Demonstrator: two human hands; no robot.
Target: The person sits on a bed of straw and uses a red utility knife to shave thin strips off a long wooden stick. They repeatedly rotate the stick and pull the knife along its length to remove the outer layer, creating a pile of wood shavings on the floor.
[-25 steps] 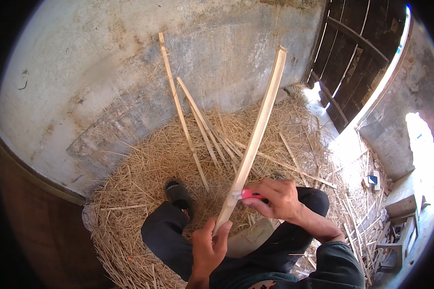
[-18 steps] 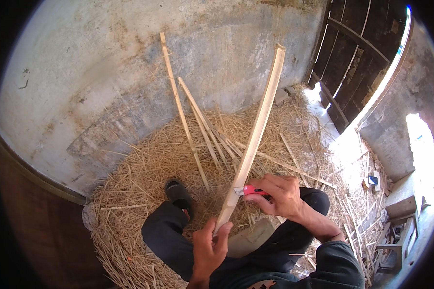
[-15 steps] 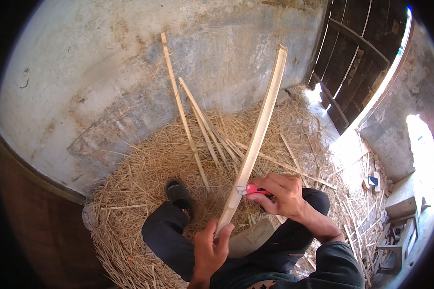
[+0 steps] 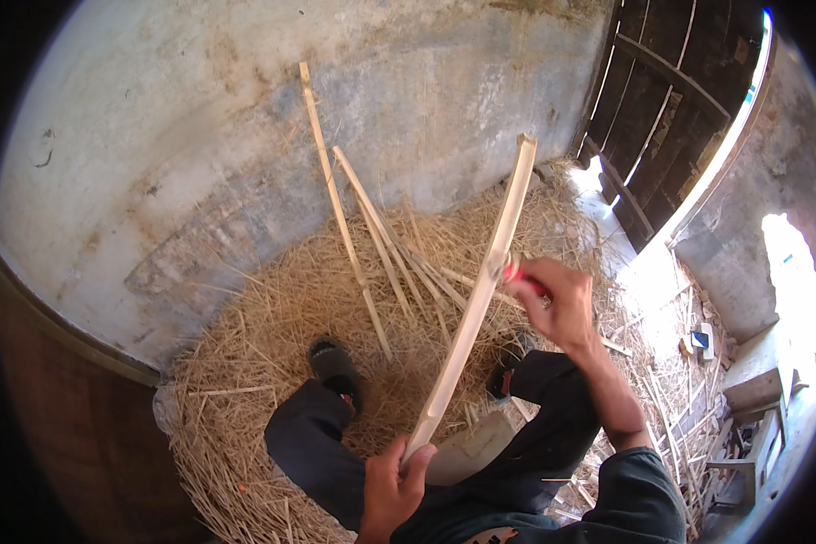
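My left hand [image 4: 395, 482] is closed round the near, lower end of a long split bamboo strip [image 4: 467, 340]. The strip slants up and away to the right, its pale hollowed face showing. My right hand [image 4: 558, 299] grips a small red-handled scraping tool [image 4: 528, 280], slightly blurred. Its head meets the strip's right edge a little above mid-length; the blade's exact shape is hard to make out. The strip's near end is partly hidden by my left fingers.
Several bamboo strips [image 4: 343, 210] lean on the stained wall [image 4: 218, 136]. Shavings [image 4: 254, 363] cover the floor around my feet. At the right are a plank door [image 4: 671, 100], a small blue-and-white object [image 4: 701, 341] and a wooden stool-like frame [image 4: 743, 467].
My right hand and the red tool have moved up along the strip, away from me. The strip's far end has dropped lower in view. My left hand keeps its hold.
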